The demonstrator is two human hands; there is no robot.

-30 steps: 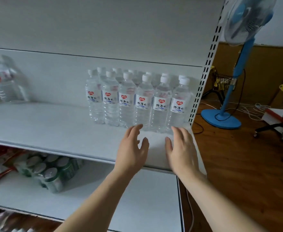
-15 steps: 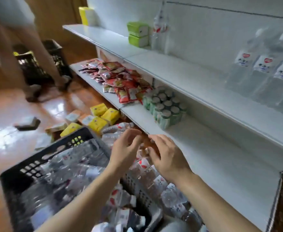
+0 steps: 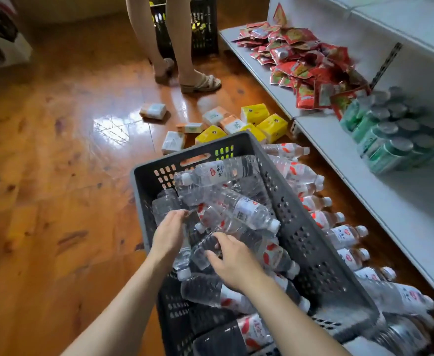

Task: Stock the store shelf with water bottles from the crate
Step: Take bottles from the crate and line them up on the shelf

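Currently: white metal store shelf [image 3: 380, 160] runs along the right of the dark grey perforated plastic crate [image 3: 321, 265], carrying red snack packets [image 3: 305, 62] and green cans [image 3: 390, 129]. Crate is heaped with clear plastic water bottles [image 3: 236, 214] lying flat; more lie on the floor between crate and shelf. Nearest bottles point long axis toward the shelf, caps rightward. Left hand [image 3: 168, 236] reaches in loosely spread, touching a bottle; right hand [image 3: 232, 263] rests fingers on another, closer to a hold. Neither grips yet.
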